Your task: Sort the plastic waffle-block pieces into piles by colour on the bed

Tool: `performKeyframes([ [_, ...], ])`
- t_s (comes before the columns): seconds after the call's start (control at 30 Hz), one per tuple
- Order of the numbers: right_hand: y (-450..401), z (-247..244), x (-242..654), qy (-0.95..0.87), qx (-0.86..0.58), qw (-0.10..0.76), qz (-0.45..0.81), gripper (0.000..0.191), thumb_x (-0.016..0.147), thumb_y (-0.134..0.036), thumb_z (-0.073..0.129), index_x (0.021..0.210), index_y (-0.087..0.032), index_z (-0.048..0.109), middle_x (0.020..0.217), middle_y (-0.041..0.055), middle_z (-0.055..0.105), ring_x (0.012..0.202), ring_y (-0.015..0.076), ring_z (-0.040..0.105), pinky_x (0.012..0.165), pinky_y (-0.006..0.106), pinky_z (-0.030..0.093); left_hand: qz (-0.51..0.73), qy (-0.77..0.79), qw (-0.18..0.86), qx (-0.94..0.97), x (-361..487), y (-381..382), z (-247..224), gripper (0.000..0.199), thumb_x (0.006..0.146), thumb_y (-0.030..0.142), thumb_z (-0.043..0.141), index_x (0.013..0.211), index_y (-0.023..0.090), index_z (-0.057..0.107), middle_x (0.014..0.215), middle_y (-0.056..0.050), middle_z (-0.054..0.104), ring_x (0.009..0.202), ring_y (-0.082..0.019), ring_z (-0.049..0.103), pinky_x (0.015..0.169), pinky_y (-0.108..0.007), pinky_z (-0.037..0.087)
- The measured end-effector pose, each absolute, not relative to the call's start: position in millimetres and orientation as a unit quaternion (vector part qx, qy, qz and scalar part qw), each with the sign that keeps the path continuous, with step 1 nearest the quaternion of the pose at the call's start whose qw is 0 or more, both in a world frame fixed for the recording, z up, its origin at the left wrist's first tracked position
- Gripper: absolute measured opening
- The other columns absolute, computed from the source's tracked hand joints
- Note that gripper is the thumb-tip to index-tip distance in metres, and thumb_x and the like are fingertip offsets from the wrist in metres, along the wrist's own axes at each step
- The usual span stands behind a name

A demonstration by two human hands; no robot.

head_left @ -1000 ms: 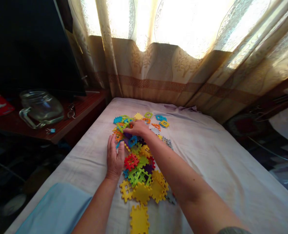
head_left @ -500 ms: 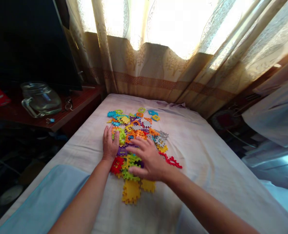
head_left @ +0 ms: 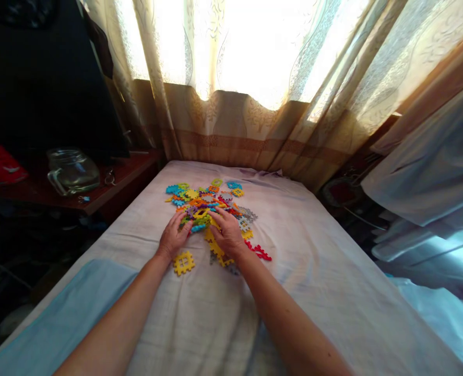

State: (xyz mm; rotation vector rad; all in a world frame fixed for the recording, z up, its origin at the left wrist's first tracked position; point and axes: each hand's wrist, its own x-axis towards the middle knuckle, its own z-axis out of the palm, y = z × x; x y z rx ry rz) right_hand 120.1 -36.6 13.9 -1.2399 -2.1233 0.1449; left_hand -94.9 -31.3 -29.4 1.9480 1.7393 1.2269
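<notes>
A heap of colourful interlocking plastic toy pieces (head_left: 200, 203) with notched edges lies on a sheet-covered surface. My left hand (head_left: 174, 235) touches the near left side of the heap, fingers stretched forward and apart. Opposite it, my right hand (head_left: 228, 232) rests against the heap's near right side, fingers also extended over the pieces. A yellow window-shaped piece (head_left: 183, 263) lies apart, just below my left hand. Red pieces (head_left: 259, 251) stick out to the right of my right hand. Yellow and grey pieces are partly hidden under the right hand.
A pale sheet (head_left: 313, 271) covers the surface, with a light blue cloth (head_left: 78, 303) at its left edge. On the brown desk (head_left: 133, 167) at left stand a glass jug (head_left: 74, 172) and a dark screen (head_left: 47, 78). Curtains (head_left: 223, 136) hang behind.
The near pieces have been pushed away from me into the heap, between my hands. The yellow window-shaped piece now lies apart at the near left. The camera view has shifted.
</notes>
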Motion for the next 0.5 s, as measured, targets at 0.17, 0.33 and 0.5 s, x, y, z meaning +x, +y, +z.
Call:
performKeyframes([
  [0.17, -51, -2, 194, -0.705, -0.583, 0.399, 0.061, 0.037, 0.086, -0.027, 0.053, 0.12, -0.023, 0.067, 0.128, 0.0105, 0.064, 0.12, 0.0245, 0.058, 0.105, 0.044, 0.045, 0.273, 0.559, 0.081, 0.779, -84, -71, -31, 0.054, 0.082, 0.057, 0.058, 0.125, 0.025, 0.064, 0.144, -0.012, 0.052, 0.133, -0.032, 0.048, 0.114, -0.056, 0.032],
  [0.33, -83, -21, 222, -0.646, -0.687, 0.325, 0.073, 0.036, 0.086, -0.024, 0.048, 0.114, -0.017, 0.069, 0.117, 0.0142, 0.07, 0.111, 0.0278, 0.063, 0.101, 0.048, 0.046, 0.28, 0.515, 0.044, 0.809, -62, -112, -26, 0.047, 0.086, 0.05, 0.056, 0.128, 0.03, 0.062, 0.146, -0.011, 0.051, 0.137, -0.032, 0.045, 0.113, -0.06, 0.031],
  [0.5, -100, -27, 199, -0.705, -0.583, 0.382, 0.135, 0.033, 0.088, -0.026, 0.046, 0.11, -0.022, 0.07, 0.114, 0.0086, 0.072, 0.108, 0.0226, 0.065, 0.1, 0.041, 0.049, 0.265, 0.49, 0.002, 0.831, -25, -134, -16, 0.057, 0.086, 0.049, 0.059, 0.139, 0.03, 0.052, 0.152, -0.013, 0.043, 0.142, -0.033, 0.037, 0.113, -0.064, 0.025],
])
